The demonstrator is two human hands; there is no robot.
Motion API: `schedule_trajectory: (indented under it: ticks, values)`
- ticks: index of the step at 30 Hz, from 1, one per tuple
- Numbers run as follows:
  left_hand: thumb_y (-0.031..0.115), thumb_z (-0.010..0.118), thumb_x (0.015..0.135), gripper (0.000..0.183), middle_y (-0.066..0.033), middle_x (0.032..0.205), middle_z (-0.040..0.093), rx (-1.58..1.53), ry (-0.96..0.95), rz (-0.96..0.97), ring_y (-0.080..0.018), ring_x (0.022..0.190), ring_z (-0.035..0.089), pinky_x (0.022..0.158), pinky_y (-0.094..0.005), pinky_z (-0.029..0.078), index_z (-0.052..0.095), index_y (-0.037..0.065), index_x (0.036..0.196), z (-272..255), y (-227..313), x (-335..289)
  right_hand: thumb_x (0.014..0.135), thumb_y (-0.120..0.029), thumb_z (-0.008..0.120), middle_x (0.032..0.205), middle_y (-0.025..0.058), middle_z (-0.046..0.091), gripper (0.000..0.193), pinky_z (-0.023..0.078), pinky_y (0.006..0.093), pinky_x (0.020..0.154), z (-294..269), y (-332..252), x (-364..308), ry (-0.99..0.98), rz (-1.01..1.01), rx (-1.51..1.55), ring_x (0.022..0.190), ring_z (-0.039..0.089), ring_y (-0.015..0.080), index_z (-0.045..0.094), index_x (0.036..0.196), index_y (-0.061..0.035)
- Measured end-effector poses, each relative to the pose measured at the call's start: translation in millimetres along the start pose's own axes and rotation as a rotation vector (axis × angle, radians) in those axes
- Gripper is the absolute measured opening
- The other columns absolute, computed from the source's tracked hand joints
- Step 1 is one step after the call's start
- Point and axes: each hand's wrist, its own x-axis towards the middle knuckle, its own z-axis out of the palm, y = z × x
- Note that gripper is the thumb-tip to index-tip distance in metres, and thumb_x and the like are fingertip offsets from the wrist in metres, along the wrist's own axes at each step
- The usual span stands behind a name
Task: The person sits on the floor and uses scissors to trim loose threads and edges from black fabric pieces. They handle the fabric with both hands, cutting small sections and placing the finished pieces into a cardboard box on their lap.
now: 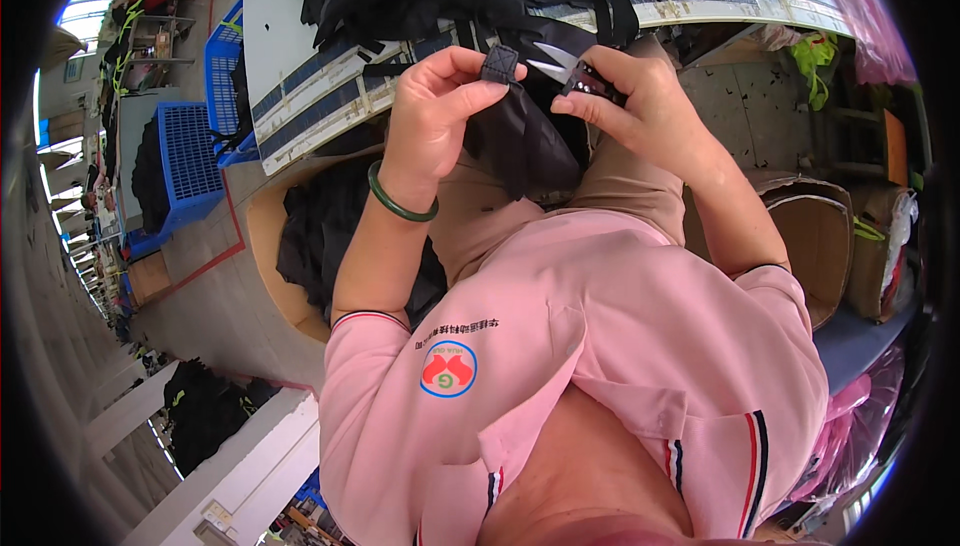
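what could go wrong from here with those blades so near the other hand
The thread snips in the right hand have parted blades pointing towards the left hand, so a slip might nick it. The left hand pinches a stitched black tab close to the tips, so a careless snip could cut its seams. The black fabric hanging just below might also get caught.

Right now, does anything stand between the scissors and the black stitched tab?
Only partly: a fingertip of the left hand shows at the right edge of the tab, near the lower blade. Above it, nothing visible blocks the scissors.
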Motion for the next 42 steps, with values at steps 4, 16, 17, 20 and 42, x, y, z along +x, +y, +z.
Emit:
schedule_trajectory:
  ticks: [4, 16, 17, 20, 42]
  values:
    - [-0.005, 0.060, 0.078, 0.017, -0.0144, 0.096, 0.067, -0.043, 0.081, 0.121, -0.0168, 0.088, 0.064, 0.085, -0.0287, 0.048, 0.062, -0.005, 0.095, 7, -5, 0, 0.077, -0.035, 0.072, 0.061, 0.0057, 0.061, 0.036, 0.045, 0.0332, 0.046, 8, -13, 4, 0.058, -0.230, -0.227, 0.052, 0.059, 0.0252, 0.056, 0.082, -0.0029]
    - [-0.007, 0.060, 0.078, 0.019, -0.0108, 0.094, 0.067, 0.096, 0.080, 0.172, -0.0149, 0.085, 0.063, 0.085, -0.0285, 0.047, 0.062, -0.005, 0.096, 7, -3, -6, 0.077, -0.036, 0.072, 0.061, 0.0094, 0.060, 0.038, 0.044, 0.0360, 0.049, 0, -20, 11, -0.044, -0.173, -0.228, 0.055, 0.059, 0.0305, 0.053, 0.077, -0.0028]
    - [-0.007, 0.060, 0.078, 0.019, -0.0101, 0.093, 0.067, 0.085, 0.079, 0.168, -0.0144, 0.084, 0.062, 0.084, -0.0281, 0.047, 0.062, -0.004, 0.096, 8, -4, -6, 0.076, -0.036, 0.072, 0.060, 0.0108, 0.059, 0.038, 0.044, 0.0363, 0.049, -1, -20, 10, -0.068, -0.140, -0.192, 0.055, 0.058, 0.0316, 0.054, 0.076, -0.0023]
    - [-0.008, 0.061, 0.077, 0.019, -0.0090, 0.092, 0.067, 0.081, 0.080, 0.163, -0.0136, 0.083, 0.062, 0.083, -0.0274, 0.047, 0.063, -0.004, 0.095, 7, -5, -5, 0.076, -0.036, 0.072, 0.059, 0.0135, 0.057, 0.039, 0.042, 0.0371, 0.049, -2, -16, 12, -0.135, -0.048, -0.111, 0.055, 0.056, 0.0330, 0.054, 0.075, -0.0016]
    - [-0.010, 0.062, 0.077, 0.019, -0.0131, 0.097, 0.067, 0.263, 0.122, 0.218, -0.0165, 0.090, 0.063, 0.085, -0.0280, 0.047, 0.063, -0.005, 0.095, 3, 2, -12, 0.079, -0.036, 0.069, 0.058, 0.0130, 0.055, 0.036, 0.041, 0.0386, 0.050, -2, -7, 4, -0.038, -0.082, -0.225, 0.055, 0.056, 0.0332, 0.055, 0.079, -0.0029]
